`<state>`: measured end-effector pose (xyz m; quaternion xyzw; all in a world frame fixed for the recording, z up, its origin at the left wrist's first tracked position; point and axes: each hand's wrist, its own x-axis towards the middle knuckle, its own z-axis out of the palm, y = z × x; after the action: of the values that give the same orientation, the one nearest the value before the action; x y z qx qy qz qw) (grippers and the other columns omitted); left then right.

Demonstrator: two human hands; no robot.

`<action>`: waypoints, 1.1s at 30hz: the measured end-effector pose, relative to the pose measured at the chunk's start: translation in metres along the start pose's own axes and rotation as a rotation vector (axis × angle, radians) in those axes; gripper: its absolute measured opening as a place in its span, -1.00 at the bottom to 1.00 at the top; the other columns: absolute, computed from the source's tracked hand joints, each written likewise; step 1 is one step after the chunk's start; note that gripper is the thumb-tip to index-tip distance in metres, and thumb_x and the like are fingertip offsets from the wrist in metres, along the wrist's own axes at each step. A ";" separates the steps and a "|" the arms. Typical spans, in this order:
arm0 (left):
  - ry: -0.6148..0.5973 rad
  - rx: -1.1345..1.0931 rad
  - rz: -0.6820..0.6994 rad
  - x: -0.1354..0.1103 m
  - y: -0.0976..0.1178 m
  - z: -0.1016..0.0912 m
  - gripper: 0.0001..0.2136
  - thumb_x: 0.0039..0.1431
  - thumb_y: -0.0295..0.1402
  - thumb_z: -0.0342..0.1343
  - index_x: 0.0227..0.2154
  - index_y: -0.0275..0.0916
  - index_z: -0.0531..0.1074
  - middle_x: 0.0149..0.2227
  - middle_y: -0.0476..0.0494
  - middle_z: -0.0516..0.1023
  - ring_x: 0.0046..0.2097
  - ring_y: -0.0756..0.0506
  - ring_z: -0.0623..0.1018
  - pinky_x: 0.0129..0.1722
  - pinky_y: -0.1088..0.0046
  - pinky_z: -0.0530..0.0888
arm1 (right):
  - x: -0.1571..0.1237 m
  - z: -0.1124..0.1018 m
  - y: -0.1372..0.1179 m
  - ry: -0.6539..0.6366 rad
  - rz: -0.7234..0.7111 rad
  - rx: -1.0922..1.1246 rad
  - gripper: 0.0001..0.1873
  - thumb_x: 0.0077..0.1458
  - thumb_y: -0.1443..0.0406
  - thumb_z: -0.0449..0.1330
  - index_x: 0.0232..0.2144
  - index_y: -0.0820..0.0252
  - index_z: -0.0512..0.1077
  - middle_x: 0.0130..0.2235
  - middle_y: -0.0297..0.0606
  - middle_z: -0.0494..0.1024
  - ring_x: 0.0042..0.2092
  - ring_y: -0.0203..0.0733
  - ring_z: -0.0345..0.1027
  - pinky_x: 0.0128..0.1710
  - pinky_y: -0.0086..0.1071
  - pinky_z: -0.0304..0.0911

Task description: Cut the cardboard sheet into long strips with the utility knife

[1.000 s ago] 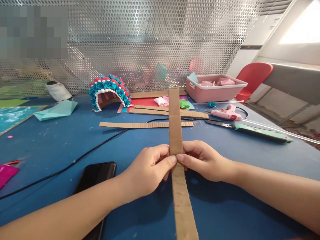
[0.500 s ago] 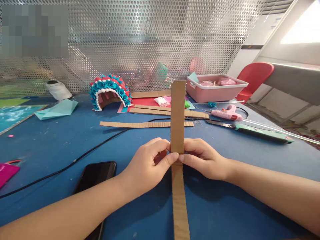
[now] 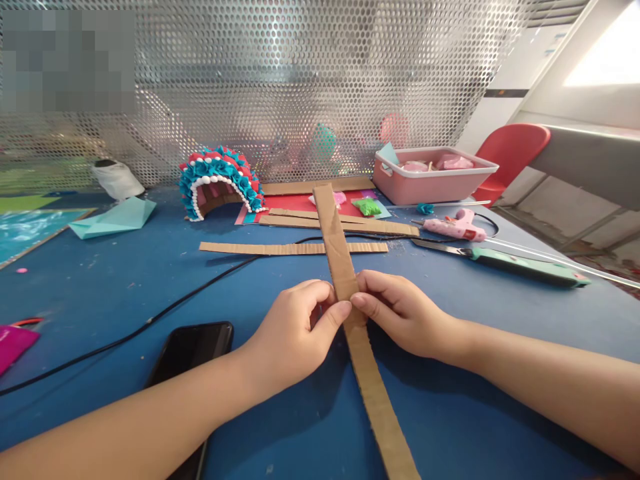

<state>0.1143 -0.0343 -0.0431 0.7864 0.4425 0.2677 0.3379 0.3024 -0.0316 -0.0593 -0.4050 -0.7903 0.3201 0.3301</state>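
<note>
A long brown cardboard strip (image 3: 334, 240) runs from the table's front edge up and away from me, tilted a little to the left. My left hand (image 3: 295, 330) and my right hand (image 3: 403, 313) pinch it from either side near its middle, thumbs on top and fingers curled under. Both hands are closed on the strip, just above the blue table (image 3: 100, 293). The strip's near part (image 3: 380, 413) slants toward the lower right.
More cardboard strips (image 3: 280, 249) lie behind the hands, crossed by a black cable (image 3: 150, 323). A black phone (image 3: 187, 350) lies near my left forearm. At the right lie a pink glue gun (image 3: 453, 227) and a green-handled knife (image 3: 510, 263). A pink tray (image 3: 433, 177), a teal-and-red headdress (image 3: 220, 183) and folded paper (image 3: 113, 220) stand farther back.
The strip's far end rose upright half a second ago, then dropped and swung left; its near end swung right. Both hands kept their pinch and shifted slightly away from me.
</note>
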 end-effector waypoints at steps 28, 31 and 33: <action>-0.017 -0.118 -0.014 0.001 -0.001 -0.001 -0.78 0.23 -0.23 -0.02 -0.47 -0.21 0.31 -0.46 0.05 0.30 -0.41 0.01 0.31 -0.40 0.48 0.29 | -0.001 -0.002 -0.004 0.014 0.063 0.182 -0.67 0.18 0.14 0.04 -0.55 0.19 0.25 -0.49 -0.36 0.24 -0.42 -0.32 0.08 -0.42 -0.40 0.10; 0.013 -0.040 0.022 0.002 -0.002 -0.002 -0.80 0.24 -0.23 -0.02 -0.43 -0.21 0.33 -0.45 0.04 0.34 -0.42 0.02 0.32 -0.42 0.49 0.30 | -0.001 -0.002 -0.002 0.003 0.043 0.159 -0.70 0.19 0.14 0.03 -0.49 0.20 0.31 -0.45 -0.34 0.30 -0.39 -0.30 0.12 -0.38 -0.39 0.15; 0.031 -0.019 0.020 0.002 -0.002 -0.003 -0.80 0.25 -0.23 -0.02 -0.40 -0.22 0.35 -0.45 0.04 0.37 -0.43 0.02 0.33 -0.42 0.49 0.30 | 0.000 -0.002 -0.003 -0.008 0.068 0.206 -0.68 0.18 0.11 0.05 -0.48 0.21 0.32 -0.46 -0.34 0.29 -0.40 -0.31 0.12 -0.39 -0.39 0.16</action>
<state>0.1122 -0.0313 -0.0424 0.7834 0.4371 0.2873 0.3357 0.3025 -0.0328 -0.0560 -0.3941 -0.7404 0.4121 0.3559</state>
